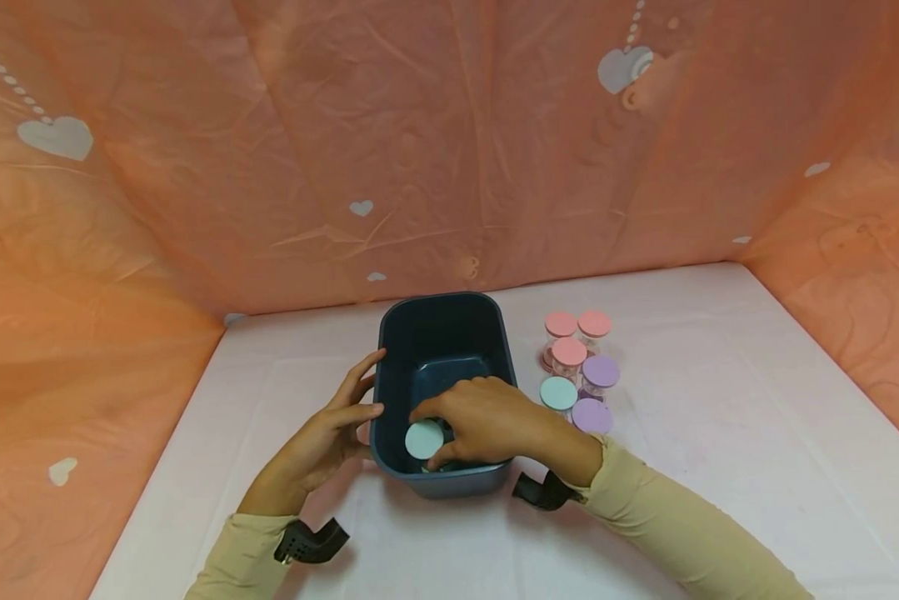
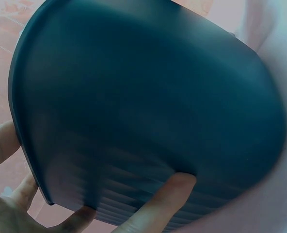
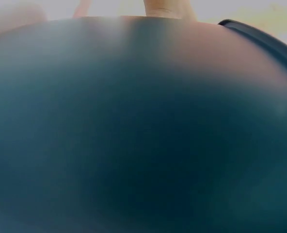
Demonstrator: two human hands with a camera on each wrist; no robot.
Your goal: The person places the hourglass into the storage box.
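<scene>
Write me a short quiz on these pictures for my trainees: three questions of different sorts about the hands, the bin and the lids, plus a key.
1. How many pink lids show to the right of the bin?
2. True or false: the left hand touches the bin's outer side.
3. The right hand holds a jar with which lid: A pink, B purple, C mint?

Key: 1. Three. 2. True. 3. C.

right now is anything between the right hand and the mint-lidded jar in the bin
Nothing visible is: the right hand holds that mint-lidded jar inside the near end of the dark bin.
</scene>
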